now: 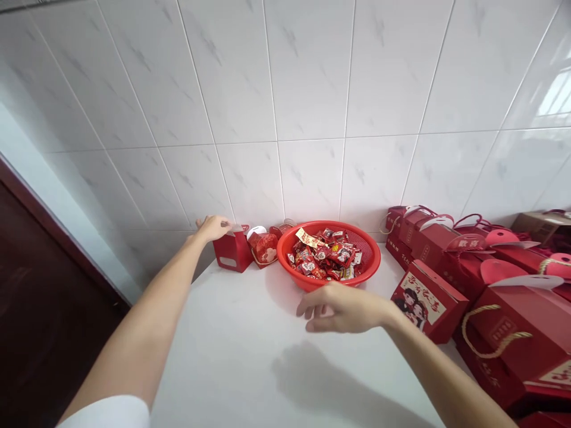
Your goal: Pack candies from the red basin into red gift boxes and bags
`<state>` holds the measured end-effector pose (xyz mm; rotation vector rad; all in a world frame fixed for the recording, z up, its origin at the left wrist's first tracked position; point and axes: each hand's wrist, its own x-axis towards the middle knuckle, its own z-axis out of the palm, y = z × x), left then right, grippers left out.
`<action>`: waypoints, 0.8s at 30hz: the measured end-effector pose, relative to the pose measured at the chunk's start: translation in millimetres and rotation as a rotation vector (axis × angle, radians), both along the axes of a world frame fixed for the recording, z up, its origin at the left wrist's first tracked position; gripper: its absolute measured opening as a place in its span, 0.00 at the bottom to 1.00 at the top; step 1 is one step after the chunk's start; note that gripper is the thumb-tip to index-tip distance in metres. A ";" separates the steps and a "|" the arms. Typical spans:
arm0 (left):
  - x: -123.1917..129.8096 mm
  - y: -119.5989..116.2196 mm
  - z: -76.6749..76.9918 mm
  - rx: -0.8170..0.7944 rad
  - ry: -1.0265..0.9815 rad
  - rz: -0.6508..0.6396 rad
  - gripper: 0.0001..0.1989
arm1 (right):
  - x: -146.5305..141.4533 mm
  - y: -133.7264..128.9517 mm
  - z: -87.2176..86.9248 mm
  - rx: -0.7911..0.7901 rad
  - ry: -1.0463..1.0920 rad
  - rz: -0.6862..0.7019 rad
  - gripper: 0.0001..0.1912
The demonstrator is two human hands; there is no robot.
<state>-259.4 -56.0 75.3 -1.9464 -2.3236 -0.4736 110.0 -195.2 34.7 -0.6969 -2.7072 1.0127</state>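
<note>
My left hand [211, 229] reaches to the back left corner of the table, its fingers closed at the top edge of a small red box [232, 252]. The box stands upright with a pale oblong on its front. My right hand [341, 308] hangs over the white tabletop with fingers loosely bent and apart, holding nothing. Just beyond it sits a red plastic basket [292, 276] with many wrapped candies [323, 252] in it. Between the box and the basket stands a red decorated container [263, 248] with a cord.
Red gift boxes [530, 324] with rope handles crowd the right side. One printed red box [430, 300] leans in front of them. A tiled wall [312, 107] rises directly behind the table [232, 356]. A dark door [49, 309] is at the left.
</note>
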 end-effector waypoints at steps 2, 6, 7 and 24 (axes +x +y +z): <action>-1.8 -13.2 9.1 -0.032 -0.136 -0.069 0.16 | 17.3 13.2 8.9 0.016 0.114 -0.063 0.13; 13.4 -53.0 23.8 -0.125 -0.318 -0.257 0.22 | 42.4 38.7 19.7 -0.066 0.362 -0.242 0.14; 22.6 -63.6 24.6 -0.151 -0.316 -0.304 0.22 | 46.1 44.4 20.2 -0.097 0.427 -0.293 0.15; 183.0 -110.9 -9.3 -0.314 -0.368 -0.948 0.17 | 52.9 107.4 -26.5 -0.167 0.767 -0.670 0.12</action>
